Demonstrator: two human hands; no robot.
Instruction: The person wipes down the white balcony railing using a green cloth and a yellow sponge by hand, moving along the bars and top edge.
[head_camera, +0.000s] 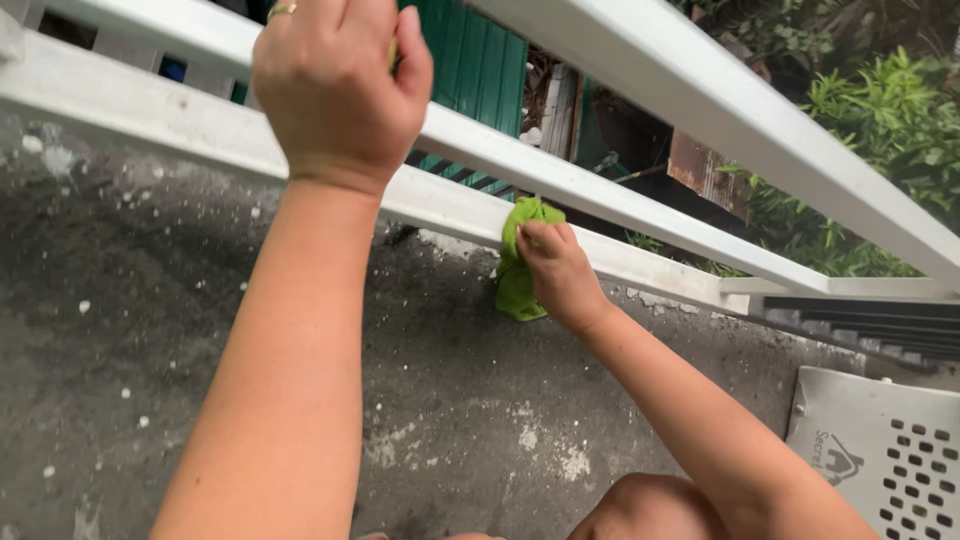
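I am pressing the green cloth (518, 262), bunched in my closed right hand (556, 272), against the lowest white rail (440, 205), while my left hand (338, 85) is gripping a higher rail for steady, even strokes.

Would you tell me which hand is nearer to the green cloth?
Right. The right hand grips the green cloth against the lowest white rail; the left hand is apart, up and to the left.

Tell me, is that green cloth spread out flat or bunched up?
Bunched up. The green cloth is crumpled in the right hand, pressed against the lowest white rail, with a wad hanging below.
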